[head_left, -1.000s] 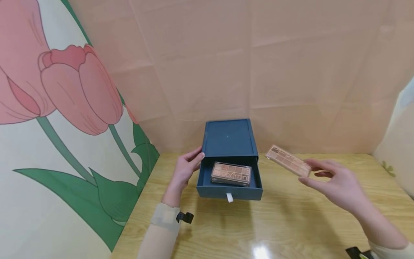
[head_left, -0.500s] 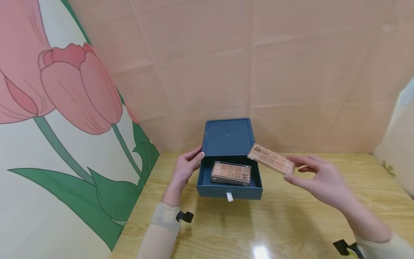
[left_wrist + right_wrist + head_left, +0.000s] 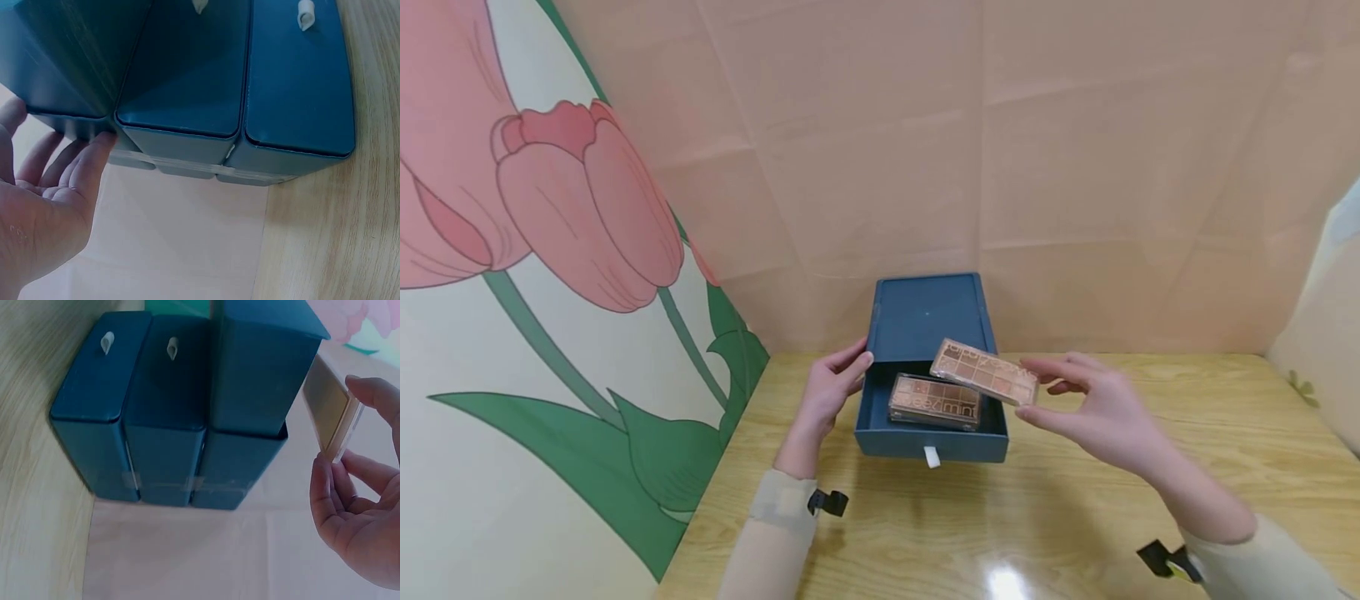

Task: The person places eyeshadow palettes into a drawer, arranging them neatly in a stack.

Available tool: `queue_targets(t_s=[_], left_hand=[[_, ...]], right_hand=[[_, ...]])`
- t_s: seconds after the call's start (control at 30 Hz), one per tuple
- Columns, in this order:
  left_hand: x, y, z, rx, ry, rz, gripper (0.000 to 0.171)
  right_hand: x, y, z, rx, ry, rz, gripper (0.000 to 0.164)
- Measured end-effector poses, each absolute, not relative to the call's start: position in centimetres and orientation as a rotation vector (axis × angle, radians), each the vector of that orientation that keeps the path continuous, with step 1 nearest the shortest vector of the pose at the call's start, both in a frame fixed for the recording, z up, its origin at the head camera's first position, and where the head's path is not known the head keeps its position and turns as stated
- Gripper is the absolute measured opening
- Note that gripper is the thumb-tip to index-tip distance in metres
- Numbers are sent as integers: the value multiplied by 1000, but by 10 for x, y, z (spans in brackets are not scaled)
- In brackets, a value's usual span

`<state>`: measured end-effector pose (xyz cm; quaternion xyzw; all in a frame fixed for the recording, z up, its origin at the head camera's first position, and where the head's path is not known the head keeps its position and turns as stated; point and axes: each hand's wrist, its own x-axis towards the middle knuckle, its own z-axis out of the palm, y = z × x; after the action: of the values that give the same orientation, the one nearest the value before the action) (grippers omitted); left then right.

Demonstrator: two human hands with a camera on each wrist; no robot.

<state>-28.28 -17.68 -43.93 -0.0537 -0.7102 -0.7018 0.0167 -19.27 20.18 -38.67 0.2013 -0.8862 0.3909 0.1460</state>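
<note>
My right hand (image 3: 1093,404) pinches an eyeshadow palette (image 3: 981,372) by its right end, thumb below and fingers above. The palette slants over the right side of the pulled-out top drawer (image 3: 880,443). In that drawer lies a second eyeshadow palette (image 3: 925,404), its clear lid lettered; the held one overlaps its corner in the head view. My left hand (image 3: 833,392) rests its fingertips and thumb against the left side of the blue drawer cabinet (image 3: 928,317). The right wrist view shows the held palette (image 3: 328,409) edge-on, between thumb and fingers.
Two lower drawers (image 3: 300,81) are closed under the top one, each with a white pull tab (image 3: 305,14). The cabinet stands on a wood-grain table (image 3: 1075,517) close to a pinkish cloth backdrop (image 3: 865,150). A tulip-print panel (image 3: 587,200) rises at left.
My right hand has carried its palette leftward, from beside the cabinet to over the open drawer. The left hand, cabinet and palette in the drawer have stayed in place.
</note>
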Motion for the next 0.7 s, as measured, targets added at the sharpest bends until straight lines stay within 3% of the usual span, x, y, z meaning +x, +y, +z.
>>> queue_targets(t_s=[0.7], left_hand=[[-283,-176,-440,-163,-2224,-2166,49]], right_hand=[[-213,163,-382,790,-2626,1031,57]])
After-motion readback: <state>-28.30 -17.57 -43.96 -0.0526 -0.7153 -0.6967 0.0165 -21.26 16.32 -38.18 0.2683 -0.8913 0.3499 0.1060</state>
